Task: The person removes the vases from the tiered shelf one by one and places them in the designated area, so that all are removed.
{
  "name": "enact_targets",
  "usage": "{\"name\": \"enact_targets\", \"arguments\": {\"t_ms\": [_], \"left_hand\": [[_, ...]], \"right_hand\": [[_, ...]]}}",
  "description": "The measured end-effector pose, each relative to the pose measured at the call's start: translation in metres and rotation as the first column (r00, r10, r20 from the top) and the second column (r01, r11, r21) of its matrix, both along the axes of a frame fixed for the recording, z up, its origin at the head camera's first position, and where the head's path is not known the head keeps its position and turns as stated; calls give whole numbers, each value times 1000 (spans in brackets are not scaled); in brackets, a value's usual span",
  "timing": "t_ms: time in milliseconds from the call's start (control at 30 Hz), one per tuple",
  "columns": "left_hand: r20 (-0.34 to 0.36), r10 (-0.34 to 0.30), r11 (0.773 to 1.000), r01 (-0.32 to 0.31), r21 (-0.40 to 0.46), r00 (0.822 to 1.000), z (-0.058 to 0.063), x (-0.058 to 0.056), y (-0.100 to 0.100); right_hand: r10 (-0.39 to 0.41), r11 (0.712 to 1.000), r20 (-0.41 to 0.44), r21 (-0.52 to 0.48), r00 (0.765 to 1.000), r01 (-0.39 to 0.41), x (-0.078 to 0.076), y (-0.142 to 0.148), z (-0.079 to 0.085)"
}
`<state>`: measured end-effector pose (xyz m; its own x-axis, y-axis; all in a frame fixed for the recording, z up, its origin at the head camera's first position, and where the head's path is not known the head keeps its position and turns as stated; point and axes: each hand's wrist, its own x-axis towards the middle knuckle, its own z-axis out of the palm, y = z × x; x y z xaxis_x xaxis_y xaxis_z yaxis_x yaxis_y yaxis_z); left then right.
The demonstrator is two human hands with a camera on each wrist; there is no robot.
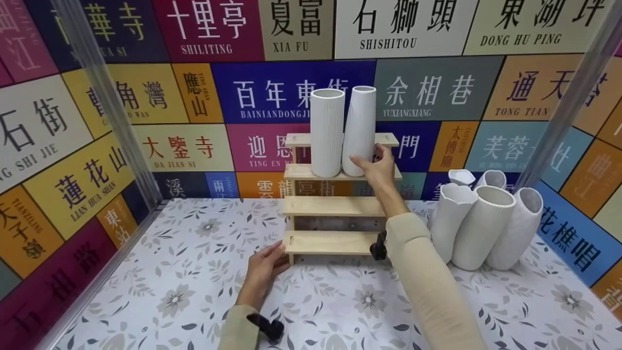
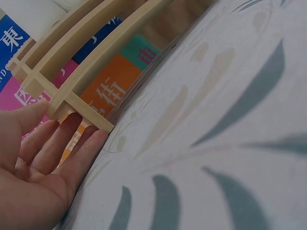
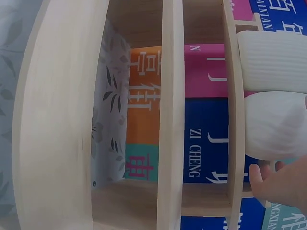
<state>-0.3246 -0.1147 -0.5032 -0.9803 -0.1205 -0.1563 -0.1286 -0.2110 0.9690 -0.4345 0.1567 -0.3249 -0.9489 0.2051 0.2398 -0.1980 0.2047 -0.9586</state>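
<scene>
A stepped wooden display shelf (image 1: 335,206) stands on the table. On its second-highest step, two tall white vases are upright side by side: a ribbed vase (image 1: 328,141) on the left and a narrower, tapered vase (image 1: 362,121) on the right. My right hand (image 1: 381,170) holds the tapered vase near its base, thumb in front; its other fingers are partly hidden. In the right wrist view only part of that hand (image 3: 283,187) shows beside the tapered vase (image 3: 273,124). At the shelf's lower left corner, my left hand (image 2: 43,172) grips the wooden end between thumb and fingers.
Several more white vases (image 1: 483,228) stand close together on the table right of the shelf, near my right forearm. A floral cloth (image 1: 175,301) covers the table. Behind rises a wall of coloured signs (image 1: 291,92), with clear upright edges (image 1: 112,97) at the sides.
</scene>
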Motion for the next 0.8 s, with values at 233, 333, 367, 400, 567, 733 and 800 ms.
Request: {"name": "enact_targets", "arguments": {"t_ms": [233, 333, 367, 400, 567, 733, 800], "left_hand": [[40, 1, 1000, 0, -29, 999, 0, -2, -1], [53, -5, 999, 7, -34, 999, -3, -1, -1], [56, -6, 999, 8, -34, 998, -3, -1, -1], [57, -6, 999, 8, -35, 998, -3, -2, -1], [64, -2, 1000, 4, -22, 998, -3, -3, -1], [71, 2, 1000, -1, -22, 997, -3, -4, -1], [71, 8, 1000, -7, -17, 997, -3, -4, -1]], "right_hand": [[-4, 1000, -19, -7, 1000, 4, -8, -6, -7], [-9, 1000, -4, -12, 1000, 9, -11, -8, -11], [-8, 1000, -4, -17, 1000, 7, -12, -8, -12], [-7, 1000, -4, -21, 1000, 6, -13, -9, -12], [2, 1000, -9, -16, 1000, -2, -15, -9, -12], [-9, 1000, 6, 17, 1000, 9, -15, -9, -10], [-24, 999, 8, 31, 1000, 24, -15, -10, -10]]}}
